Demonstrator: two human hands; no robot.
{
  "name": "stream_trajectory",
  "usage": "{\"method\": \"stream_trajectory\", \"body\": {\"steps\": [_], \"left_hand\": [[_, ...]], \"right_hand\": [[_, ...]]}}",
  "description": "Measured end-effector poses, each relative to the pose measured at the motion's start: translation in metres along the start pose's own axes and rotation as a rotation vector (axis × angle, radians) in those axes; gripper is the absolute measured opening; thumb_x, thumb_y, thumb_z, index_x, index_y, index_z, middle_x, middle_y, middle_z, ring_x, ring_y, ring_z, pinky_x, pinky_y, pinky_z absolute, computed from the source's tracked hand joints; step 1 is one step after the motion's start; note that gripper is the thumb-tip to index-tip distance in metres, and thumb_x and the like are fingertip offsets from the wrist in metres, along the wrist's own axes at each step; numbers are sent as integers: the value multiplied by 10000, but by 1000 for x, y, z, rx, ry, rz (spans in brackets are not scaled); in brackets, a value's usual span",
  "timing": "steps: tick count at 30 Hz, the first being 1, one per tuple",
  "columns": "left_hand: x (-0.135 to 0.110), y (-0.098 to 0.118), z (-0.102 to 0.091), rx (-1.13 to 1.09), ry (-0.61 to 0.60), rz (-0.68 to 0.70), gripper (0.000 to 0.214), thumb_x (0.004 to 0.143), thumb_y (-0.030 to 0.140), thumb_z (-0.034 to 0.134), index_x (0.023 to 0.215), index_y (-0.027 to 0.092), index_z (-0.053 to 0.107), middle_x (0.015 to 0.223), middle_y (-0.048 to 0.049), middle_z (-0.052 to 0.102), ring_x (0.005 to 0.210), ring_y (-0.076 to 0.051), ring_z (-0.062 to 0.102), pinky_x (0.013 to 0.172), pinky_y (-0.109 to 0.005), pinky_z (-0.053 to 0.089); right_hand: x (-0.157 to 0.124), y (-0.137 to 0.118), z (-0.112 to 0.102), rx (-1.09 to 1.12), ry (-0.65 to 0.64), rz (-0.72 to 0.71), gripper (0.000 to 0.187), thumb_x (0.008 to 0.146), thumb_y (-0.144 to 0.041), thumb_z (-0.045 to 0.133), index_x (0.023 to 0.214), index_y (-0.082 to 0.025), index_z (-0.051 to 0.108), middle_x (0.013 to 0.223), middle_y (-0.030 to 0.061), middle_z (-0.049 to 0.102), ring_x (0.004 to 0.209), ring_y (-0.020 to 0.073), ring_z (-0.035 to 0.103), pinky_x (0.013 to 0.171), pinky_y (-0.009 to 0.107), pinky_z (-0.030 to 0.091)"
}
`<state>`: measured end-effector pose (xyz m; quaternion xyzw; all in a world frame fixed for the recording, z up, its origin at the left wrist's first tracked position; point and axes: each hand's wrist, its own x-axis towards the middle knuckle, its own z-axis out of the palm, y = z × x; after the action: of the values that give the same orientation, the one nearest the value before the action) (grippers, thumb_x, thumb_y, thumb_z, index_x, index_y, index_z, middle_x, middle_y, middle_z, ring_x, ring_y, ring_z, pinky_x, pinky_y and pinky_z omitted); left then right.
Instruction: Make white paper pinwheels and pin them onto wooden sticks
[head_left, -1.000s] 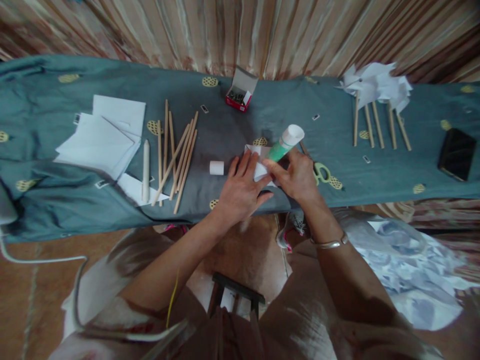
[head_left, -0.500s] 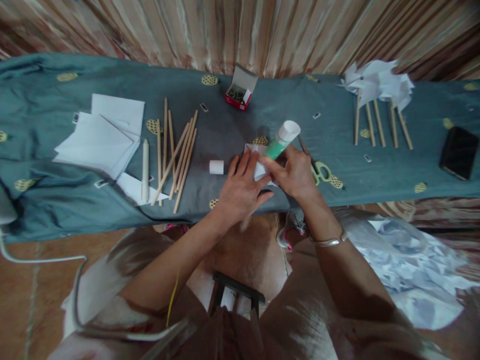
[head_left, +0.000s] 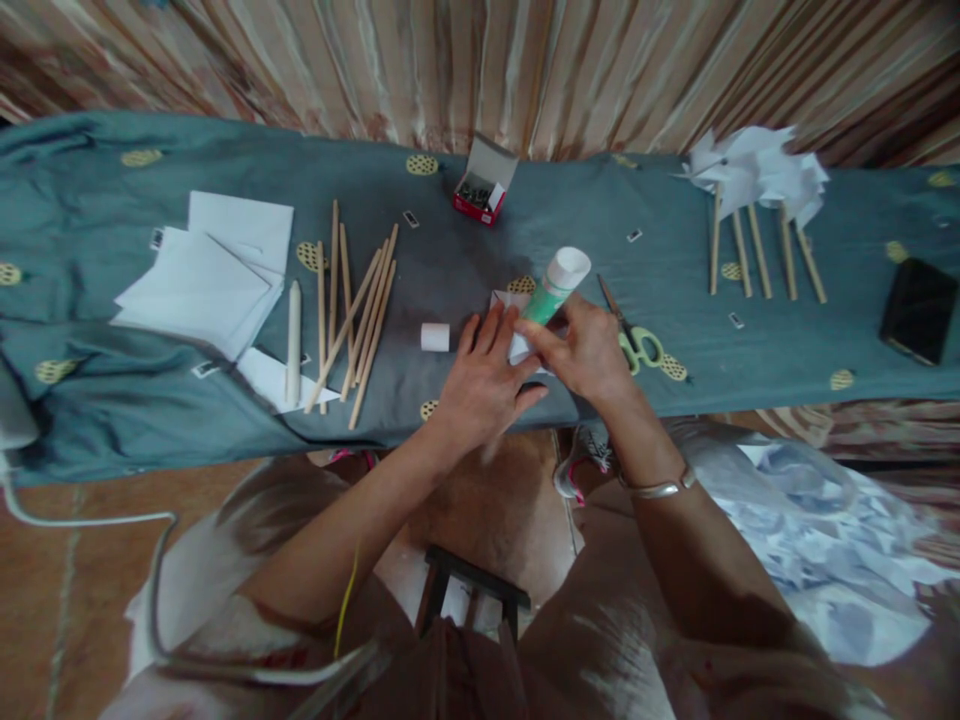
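My right hand (head_left: pixel 591 352) is closed around a green and white glue stick (head_left: pixel 551 288), which stands tilted with its lower end down at a small piece of folded white paper (head_left: pixel 519 347). The tip of the stick is hidden behind my fingers. My left hand (head_left: pixel 481 388) lies flat on the left part of that paper, fingers stretched and thumb apart. Just left of it rests a white cap (head_left: pixel 435 337). Scissors with light green handles (head_left: pixel 641 349) lie to the right of my right hand.
Left are several wooden sticks (head_left: pixel 365 335), a white marker-like stick (head_left: pixel 293 345) and white paper sheets (head_left: pixel 202 285). An open red box (head_left: pixel 476 200) of small metal pieces stands behind. Paper pinwheels on sticks (head_left: pixel 750 175) and a black phone (head_left: pixel 919 310) lie right.
My right hand and the glue stick have shifted slightly left, towards my left hand. My left hand stays nearly in place on the paper.
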<state>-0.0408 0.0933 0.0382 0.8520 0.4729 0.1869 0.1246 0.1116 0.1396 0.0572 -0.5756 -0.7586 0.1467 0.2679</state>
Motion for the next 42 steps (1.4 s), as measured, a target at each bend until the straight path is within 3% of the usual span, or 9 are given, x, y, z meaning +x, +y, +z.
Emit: {"method": "stream_trajectory", "body": {"steps": [16, 27, 42], "left_hand": [[0, -1, 1, 8, 18, 8, 410, 855, 437, 625, 1196, 209, 638, 1510, -168, 392, 1430, -394, 272, 1115, -636, 245], [0, 0, 0, 6, 12, -5, 409, 860, 453, 615, 1189, 211, 639, 1528, -165, 372, 1437, -391, 258, 1125, -618, 237], [0, -2, 3, 4, 30, 5, 457, 856, 448, 629, 1261, 237, 601, 1544, -155, 348, 1446, -379, 241, 1131, -610, 220]], "right_hand": [[-3, -2, -5, -13, -44, -29, 425, 844, -603, 535, 850, -186, 614, 689, 53, 650, 618, 226, 607, 600, 340, 458], [-6, 2, -10, 7, -45, -9, 419, 833, -612, 543, 775, -200, 590, 653, 39, 632, 582, 197, 569, 569, 315, 420], [-4, 9, -7, 18, -15, 42, 363, 826, -559, 595, 826, -197, 603, 665, 33, 637, 623, 213, 587, 648, 350, 467]]}}
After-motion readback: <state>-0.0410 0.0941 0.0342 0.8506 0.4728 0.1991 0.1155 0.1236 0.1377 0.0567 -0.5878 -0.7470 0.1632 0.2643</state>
